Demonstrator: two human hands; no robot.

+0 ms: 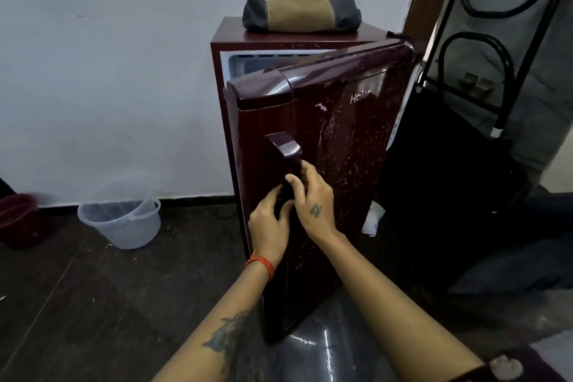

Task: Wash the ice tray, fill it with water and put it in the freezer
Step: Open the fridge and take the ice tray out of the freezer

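At centre frame, the left hand and right hand both clamp the upright, glossy maroon door handle, right hand higher. The maroon mini-fridge door stands ajar, hinged at right, opening toward the viewer. "Haier" is printed near its top. The pale freezer compartment shows above, in the gap. No ice tray is visible.

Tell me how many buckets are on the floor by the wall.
2. A clear plastic bucket stands on the dark floor left of the fridge. A red bucket sits further left, cut off by the frame edge. More could lie out of view.
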